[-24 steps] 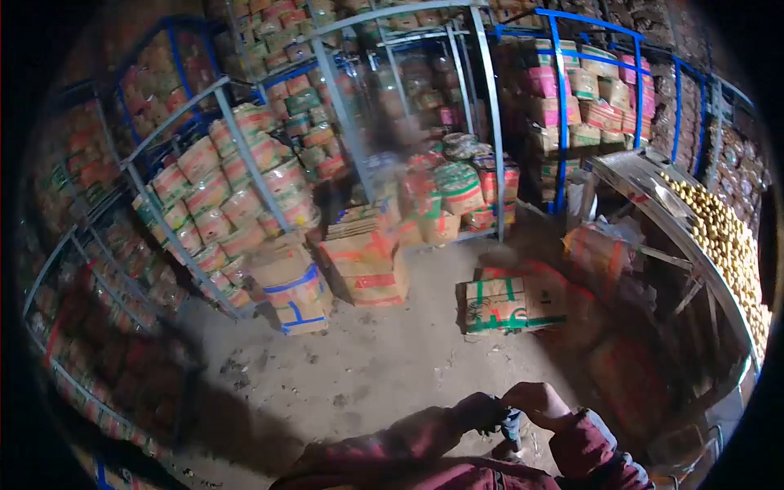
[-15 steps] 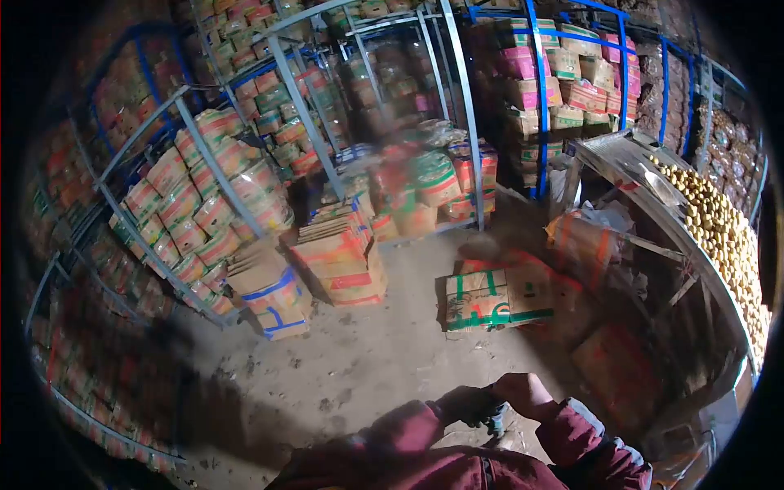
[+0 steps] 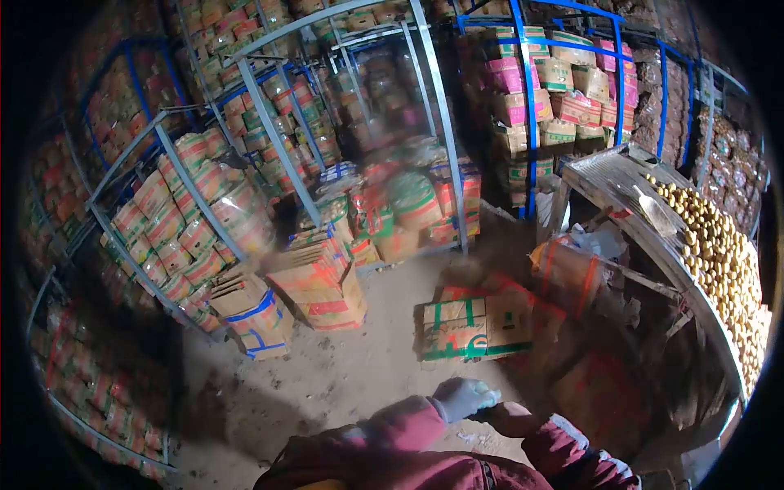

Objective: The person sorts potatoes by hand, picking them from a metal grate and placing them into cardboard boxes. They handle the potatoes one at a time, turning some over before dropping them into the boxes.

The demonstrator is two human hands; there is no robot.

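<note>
On the left, tall metal racks (image 3: 192, 181) hold stacked, printed cartons (image 3: 151, 196). Beside them on the bare floor (image 3: 327, 380) stands a bundle of folded cardboard (image 3: 253, 314) with blue bands, then a larger carton (image 3: 331, 298) with red markings, sheets of cardboard standing in its top. Right of these, a flattened carton (image 3: 455, 328) with green bands lies on the floor, just beyond my hands. At the lower centre, my left hand (image 3: 467, 398), in what looks like a pale grey glove (image 3: 456, 402), meets my shadowed right hand (image 3: 513, 420) at the fingers, in front of my maroon jacket (image 3: 400, 425); I cannot tell whether either pinches anything. At far right, a scoop (image 3: 656, 214) and a heap of small, yellowish, round produce (image 3: 719, 253) rest on a long table (image 3: 608, 170)
</note>
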